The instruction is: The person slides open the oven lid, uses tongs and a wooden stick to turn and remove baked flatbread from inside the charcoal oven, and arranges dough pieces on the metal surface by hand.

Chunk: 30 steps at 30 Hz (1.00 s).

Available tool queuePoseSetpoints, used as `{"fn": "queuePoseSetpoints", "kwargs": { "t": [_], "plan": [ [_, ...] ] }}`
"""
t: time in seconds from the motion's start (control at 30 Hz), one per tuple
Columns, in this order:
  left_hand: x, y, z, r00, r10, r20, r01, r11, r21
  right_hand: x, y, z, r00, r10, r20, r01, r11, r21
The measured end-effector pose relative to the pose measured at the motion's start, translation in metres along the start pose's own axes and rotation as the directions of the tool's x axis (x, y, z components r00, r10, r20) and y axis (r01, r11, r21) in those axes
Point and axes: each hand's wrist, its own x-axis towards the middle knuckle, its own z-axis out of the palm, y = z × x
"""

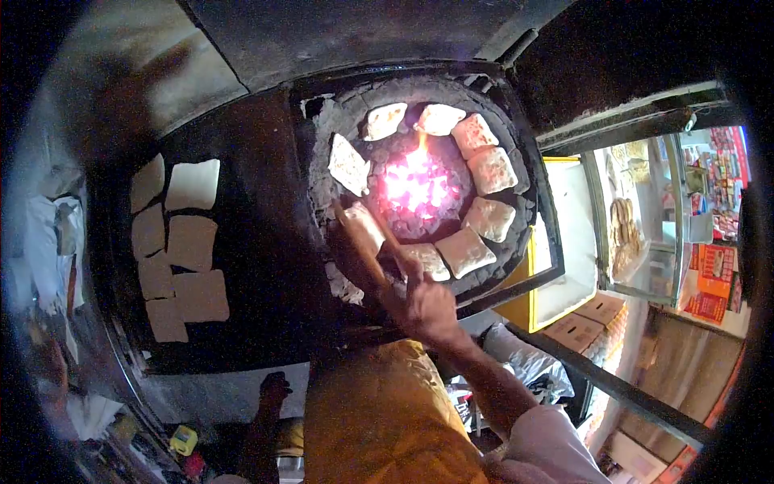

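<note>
Dark counter [262, 250] stands left of the fire [415, 185]; right hand [431, 308] below fire grips tongs [364, 260] at bread [364, 229]; left hand [275, 390], its fingers I cannot tell.

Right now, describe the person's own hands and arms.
The right hand is ungloved and the wrist bare; a pale sleeve ends near the elbow. The left hand is in deep shadow, so its details cannot be told.
</note>
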Motion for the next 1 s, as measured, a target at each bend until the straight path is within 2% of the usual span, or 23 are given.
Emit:
{"fn": "queuePoseSetpoints", "kwargs": {
  "t": [0.07,0.1,0.13,0.17,0.2,0.23,0.27,0.33,0.4,0.43,0.5,0.53,0.57,0.6,0.63,0.67,0.7,0.73,0.77,0.83,0.87,0.97,1.0],
  "plan": [
    [0.001,0.008,0.004,1.0,-0.016,-0.016,0.018,0.997,0.076,0.03,-0.019,-0.019,0.998,0.054,-0.022,-0.058,0.942,-0.329],
    [0.001,0.01,0.007,0.951,-0.279,-0.131,0.273,0.96,-0.064,0.043,-0.026,-0.025,0.993,0.058,-0.105,-0.085,0.956,-0.281],
    [0.003,0.009,0.006,0.824,-0.529,-0.201,0.486,0.844,-0.228,0.054,-0.032,-0.029,0.98,0.067,-0.188,-0.11,0.967,-0.231],
    [0.002,0.009,0.002,0.826,-0.527,-0.201,0.484,0.845,-0.226,0.066,-0.034,-0.027,0.979,0.067,-0.19,-0.111,0.967,-0.229],
    [-0.003,0.004,-0.005,0.9,-0.437,-0.006,0.349,0.726,-0.593,0.081,-0.034,-0.017,0.983,0.038,-0.18,-0.095,0.942,-0.323],
    [-0.003,0.007,-0.009,0.957,-0.262,0.129,0.237,0.441,-0.865,0.097,-0.032,-0.008,0.98,0.004,-0.199,-0.077,0.93,-0.359],
    [-0.007,0.01,-0.011,0.957,-0.26,0.126,0.235,0.444,-0.865,0.113,-0.031,0.0,0.975,-0.03,-0.218,-0.061,0.916,-0.396],
    [-0.021,0.036,-0.006,0.953,-0.301,-0.032,0.245,0.829,-0.503,0.128,-0.038,0.005,0.96,-0.04,-0.278,-0.096,0.883,-0.459],
    [-0.023,0.037,-0.012,0.937,-0.349,-0.027,0.286,0.808,-0.516,0.134,-0.038,0.001,0.94,-0.053,-0.337,-0.138,0.844,-0.519],
    [-0.025,0.034,-0.015,0.918,-0.397,-0.018,0.328,0.782,-0.53,0.13,-0.03,-0.012,0.981,0.008,-0.194,-0.103,0.87,-0.483],
    [-0.026,0.026,-0.012,0.916,-0.397,-0.058,0.293,0.759,-0.582,0.106,-0.015,-0.039,0.995,-0.018,-0.101,-0.022,0.928,-0.373],
    [-0.024,0.023,-0.01,0.912,-0.399,-0.096,0.256,0.736,-0.627,0.125,0.044,0.0,0.955,-0.15,-0.257,0.16,0.987,0.017],
    [-0.022,0.02,-0.009,0.913,-0.397,-0.093,0.254,0.733,-0.631,0.118,0.065,0.023,0.927,-0.162,-0.338,0.29,0.88,0.375],
    [-0.018,0.018,-0.01,0.871,-0.477,-0.118,0.359,0.781,-0.511,0.111,0.086,0.046,0.893,-0.173,-0.415,0.424,0.63,0.65],
    [-0.014,0.015,-0.009,0.822,-0.548,-0.156,0.463,0.801,-0.38,0.076,0.058,0.016,0.988,-0.07,-0.137,0.154,0.436,0.887],
    [-0.013,0.013,-0.008,0.823,-0.548,-0.149,0.464,0.801,-0.379,0.04,0.025,-0.017,0.987,0.04,0.155,-0.159,0.186,0.969],
    [-0.011,0.011,-0.009,0.849,-0.517,-0.112,0.417,0.785,-0.458,0.03,-0.003,-0.02,0.962,-0.057,0.265,-0.271,-0.273,0.923],
    [-0.009,0.01,-0.011,0.873,-0.481,-0.079,0.371,0.761,-0.532,0.027,-0.015,-0.015,0.949,-0.09,0.303,-0.313,-0.407,0.858],
    [-0.007,0.007,-0.013,0.875,-0.479,-0.075,0.373,0.764,-0.526,0.026,-0.026,-0.009,0.933,-0.132,0.335,-0.352,-0.53,0.771],
    [-0.005,0.008,-0.019,0.931,-0.363,-0.027,0.282,0.766,-0.577,0.03,-0.073,-0.022,0.93,-0.122,0.346,-0.332,-0.683,0.651],
    [-0.005,0.013,-0.023,0.931,-0.363,-0.028,0.284,0.772,-0.569,0.048,-0.071,-0.002,0.916,-0.191,0.351,-0.385,-0.663,0.642],
    [-0.004,0.042,-0.026,0.939,-0.336,-0.072,0.269,0.849,-0.455,0.085,-0.084,0.022,0.928,-0.139,0.345,-0.334,-0.721,0.607],
    [-0.007,0.034,-0.034,0.929,-0.368,-0.037,0.323,0.855,-0.405,0.093,-0.094,0.014,0.946,-0.165,0.278,-0.297,-0.783,0.546]
  ]
}}
